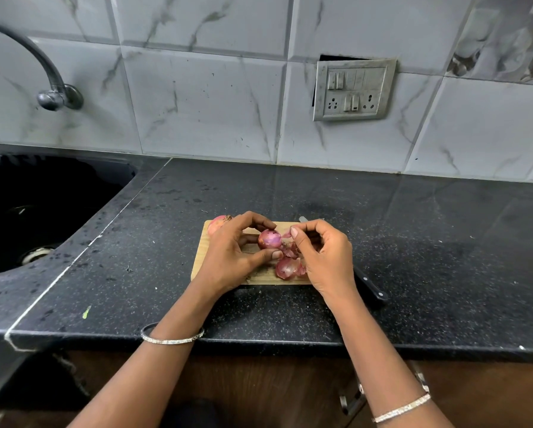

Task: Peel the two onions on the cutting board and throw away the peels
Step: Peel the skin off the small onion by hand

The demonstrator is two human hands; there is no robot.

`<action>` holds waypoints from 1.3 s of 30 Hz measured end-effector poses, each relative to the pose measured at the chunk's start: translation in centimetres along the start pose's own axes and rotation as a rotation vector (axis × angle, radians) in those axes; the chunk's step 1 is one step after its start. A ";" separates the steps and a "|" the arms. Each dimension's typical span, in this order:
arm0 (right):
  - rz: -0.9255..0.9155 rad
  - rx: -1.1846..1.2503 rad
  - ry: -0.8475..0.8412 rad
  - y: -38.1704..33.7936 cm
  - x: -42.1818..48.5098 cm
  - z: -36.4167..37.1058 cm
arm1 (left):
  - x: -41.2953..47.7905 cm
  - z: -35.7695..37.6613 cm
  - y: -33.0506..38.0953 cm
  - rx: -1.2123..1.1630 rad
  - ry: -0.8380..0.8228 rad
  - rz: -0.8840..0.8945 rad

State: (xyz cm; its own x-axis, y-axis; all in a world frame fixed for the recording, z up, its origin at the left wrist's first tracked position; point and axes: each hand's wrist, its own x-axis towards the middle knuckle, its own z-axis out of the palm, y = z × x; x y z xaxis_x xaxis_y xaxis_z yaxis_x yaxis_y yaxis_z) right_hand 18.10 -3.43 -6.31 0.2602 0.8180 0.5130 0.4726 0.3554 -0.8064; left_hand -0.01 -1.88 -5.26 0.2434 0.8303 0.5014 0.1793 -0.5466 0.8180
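A small wooden cutting board (201, 261) lies on the black counter. My left hand (231, 254) grips a purple onion (270, 238) above the board, thumb under it and fingers over it. My right hand (324, 254) pinches a strip of peel (287, 234) at the onion's right side. Loose pink peels (287, 267) lie on the board below the onion. A second onion (217, 223), with its skin on, sits at the board's far left corner, partly hidden by my left hand.
A black-handled knife (370, 285) lies on the counter to the right of the board, mostly hidden by my right hand. A dark sink (43, 211) with a tap (52, 88) is at the left. A switch panel (353, 89) is on the tiled wall.
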 end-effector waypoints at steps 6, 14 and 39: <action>0.026 -0.038 0.083 -0.2 0.1 -0.2 | -0.2 0.0 0.4 -0.074 -0.041 -0.041; -0.033 -0.021 0.041 -1.5 -0.3 -0.8 | -0.1 0.0 -0.2 -0.057 -0.021 -0.065; -0.146 -0.016 -0.104 -0.7 -0.6 0.0 | -0.2 0.1 -0.3 -0.012 -0.022 -0.040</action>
State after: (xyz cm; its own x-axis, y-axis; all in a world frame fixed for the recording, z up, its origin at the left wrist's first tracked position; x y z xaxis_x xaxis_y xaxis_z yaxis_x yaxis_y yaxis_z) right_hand 17.61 -4.22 -6.03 0.1002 0.8010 0.5902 0.5121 0.4670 -0.7208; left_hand -0.05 -1.92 -5.61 0.2567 0.8490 0.4618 0.1779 -0.5112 0.8409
